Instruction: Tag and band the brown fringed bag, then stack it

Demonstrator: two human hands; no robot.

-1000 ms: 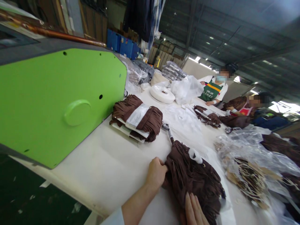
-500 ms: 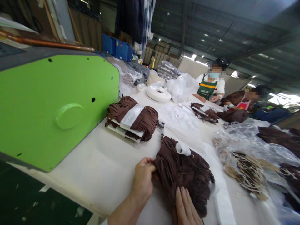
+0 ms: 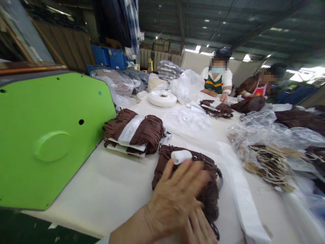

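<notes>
A dark brown fringed bag lies on the white table in front of me, with metal eyelets and a roll of white wrapping on top. My left hand reaches across it with fingers spread, slightly blurred, just below the white roll. Lower down, my right hand rests flat against the bag's near side, fingers stretched out and partly covered by the left. Neither hand grips anything. Behind to the left sits a stack of similar brown fringed bags, with a pale band around it.
A green machine housing stands at the left. White sheeting and clear plastic bags lie to the right, by corded tags. A white tape roll is farther back. Two co-workers stand across the table.
My left hand has let go of the bag's left edge and moved right over its top, fingers spreading. My right hand stays flat on the near side. The view has shifted.
</notes>
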